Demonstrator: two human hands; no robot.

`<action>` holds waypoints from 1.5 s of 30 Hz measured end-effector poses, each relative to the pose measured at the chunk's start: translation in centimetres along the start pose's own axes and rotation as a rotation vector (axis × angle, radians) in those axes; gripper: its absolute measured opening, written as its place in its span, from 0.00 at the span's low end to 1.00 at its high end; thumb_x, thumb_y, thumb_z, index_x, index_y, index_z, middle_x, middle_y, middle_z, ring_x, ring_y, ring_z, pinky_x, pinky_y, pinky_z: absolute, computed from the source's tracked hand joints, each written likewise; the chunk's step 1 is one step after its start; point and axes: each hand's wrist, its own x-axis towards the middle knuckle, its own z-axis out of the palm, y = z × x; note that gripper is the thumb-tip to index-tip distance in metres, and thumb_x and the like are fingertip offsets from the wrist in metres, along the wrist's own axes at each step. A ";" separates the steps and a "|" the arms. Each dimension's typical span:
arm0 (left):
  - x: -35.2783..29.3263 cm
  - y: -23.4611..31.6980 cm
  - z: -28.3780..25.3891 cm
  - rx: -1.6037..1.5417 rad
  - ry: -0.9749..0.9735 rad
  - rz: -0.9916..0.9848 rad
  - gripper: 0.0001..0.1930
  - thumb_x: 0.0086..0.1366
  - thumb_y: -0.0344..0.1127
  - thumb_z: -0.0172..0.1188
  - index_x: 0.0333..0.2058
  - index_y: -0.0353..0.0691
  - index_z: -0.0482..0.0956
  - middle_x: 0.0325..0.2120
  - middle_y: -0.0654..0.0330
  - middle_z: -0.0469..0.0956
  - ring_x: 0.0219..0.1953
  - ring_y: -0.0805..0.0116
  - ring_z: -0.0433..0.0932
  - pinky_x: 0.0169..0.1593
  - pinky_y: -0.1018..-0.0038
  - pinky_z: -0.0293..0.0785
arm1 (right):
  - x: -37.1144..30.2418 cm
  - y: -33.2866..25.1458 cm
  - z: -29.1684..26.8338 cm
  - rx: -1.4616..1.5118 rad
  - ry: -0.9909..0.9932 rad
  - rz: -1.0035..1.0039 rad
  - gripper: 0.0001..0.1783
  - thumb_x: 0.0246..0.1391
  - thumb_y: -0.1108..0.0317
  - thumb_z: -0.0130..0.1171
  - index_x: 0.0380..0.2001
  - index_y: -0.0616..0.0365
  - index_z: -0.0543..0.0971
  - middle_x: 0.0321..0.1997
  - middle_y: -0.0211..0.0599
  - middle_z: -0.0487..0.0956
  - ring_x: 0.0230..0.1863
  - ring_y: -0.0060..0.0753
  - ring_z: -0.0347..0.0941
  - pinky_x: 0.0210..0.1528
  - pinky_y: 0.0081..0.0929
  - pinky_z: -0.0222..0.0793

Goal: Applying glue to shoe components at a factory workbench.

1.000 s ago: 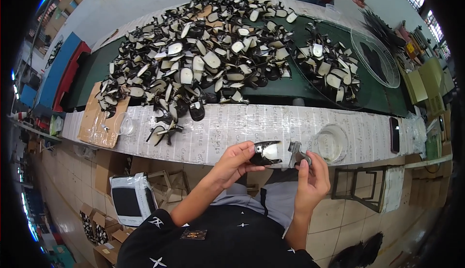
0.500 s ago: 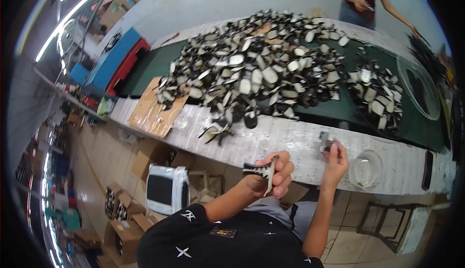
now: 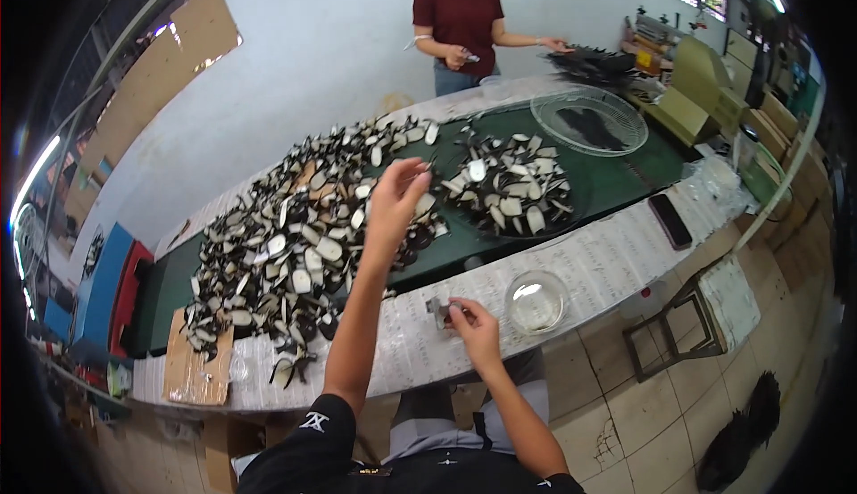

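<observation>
My left hand (image 3: pixel 397 194) reaches out over the table at the right side of a large heap of black pieces with pale oval faces (image 3: pixel 303 242). Its thumb stands apart from the fingers, and I see nothing between them. Just beyond lies a smaller heap of the same kind of pieces (image 3: pixel 511 192). Close to the table's front edge, my right hand (image 3: pixel 477 333) pinches a small grey block (image 3: pixel 438 312), which is partly hidden by the fingers. A clear round bowl (image 3: pixel 536 303) stands right beside that hand.
A dark phone (image 3: pixel 670 222) lies near the front edge at right. Farther back are a round mesh basket (image 3: pixel 616 141) and a co-worker in a dark red shirt (image 3: pixel 459 19). Cardboard (image 3: pixel 198 362) lies at left. A stool (image 3: pixel 683 320) stands on the floor.
My left hand has gone from near my chest out over the table. The black and cream piece it gripped no longer shows in it. The view has swung right; my right hand stays by the bowl.
</observation>
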 end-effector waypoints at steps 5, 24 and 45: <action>-1.9 -6.6 -9.0 0.654 0.256 0.107 0.14 0.65 0.38 0.58 0.42 0.32 0.79 0.37 0.50 0.80 0.40 0.57 0.80 0.47 0.68 0.73 | -0.1 -0.2 0.2 -0.081 -0.056 -0.012 0.13 0.61 0.71 0.57 0.47 0.65 0.78 0.37 0.34 0.79 0.34 0.19 0.76 0.38 0.19 0.77; -8.6 -17.6 -25.9 1.120 0.460 -0.014 0.28 0.64 0.36 0.57 0.61 0.36 0.65 0.53 0.48 0.73 0.52 0.53 0.74 0.53 0.64 0.71 | 0.2 0.6 0.4 -0.018 -0.094 -0.068 0.14 0.61 0.66 0.58 0.46 0.64 0.78 0.35 0.32 0.80 0.31 0.17 0.75 0.35 0.19 0.74; -24.7 0.2 -12.3 0.452 0.032 -0.663 0.17 0.60 0.44 0.64 0.24 0.34 0.80 0.18 0.68 0.74 0.22 0.82 0.66 0.27 0.77 0.61 | -0.7 -1.4 -0.1 -0.117 0.055 0.122 0.15 0.63 0.62 0.56 0.48 0.60 0.77 0.37 0.31 0.79 0.38 0.21 0.74 0.43 0.21 0.72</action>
